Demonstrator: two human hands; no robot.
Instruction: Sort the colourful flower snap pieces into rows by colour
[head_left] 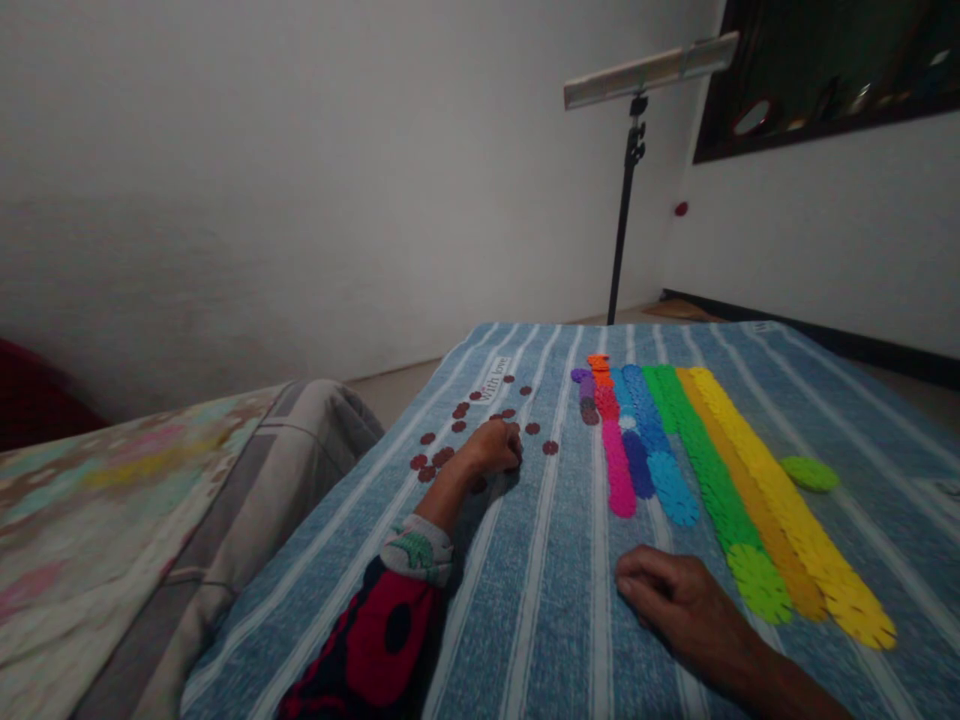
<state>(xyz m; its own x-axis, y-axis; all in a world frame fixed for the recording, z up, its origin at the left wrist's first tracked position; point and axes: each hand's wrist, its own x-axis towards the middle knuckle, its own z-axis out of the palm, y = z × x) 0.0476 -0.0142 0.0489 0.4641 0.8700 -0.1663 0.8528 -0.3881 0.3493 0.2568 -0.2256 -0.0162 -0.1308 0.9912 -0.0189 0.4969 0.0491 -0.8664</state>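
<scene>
My left hand (495, 447) is closed, fingers curled down against the striped cloth among scattered brown notched discs (444, 456). Whatever its fingertips hold, if anything, is hidden. My right hand (671, 595) rests in a loose fist on the cloth, with nothing showing in it. Beyond it lie overlapping rows of notched discs: a pink row (618, 470), a blue row (643, 405), a green row (709, 478), an orange-yellow row (757, 500) and a yellow row (787, 500). Short purple (585, 385) and orange (600, 372) groups lie at the far end.
The blue-and-white striped cloth (555, 600) covers the table. One lime-green disc (810, 474) lies right of the yellow row. A draped, patterned surface (150, 520) stands at the left. Behind the table rises a black stand (622, 220) with a light bar (652, 75).
</scene>
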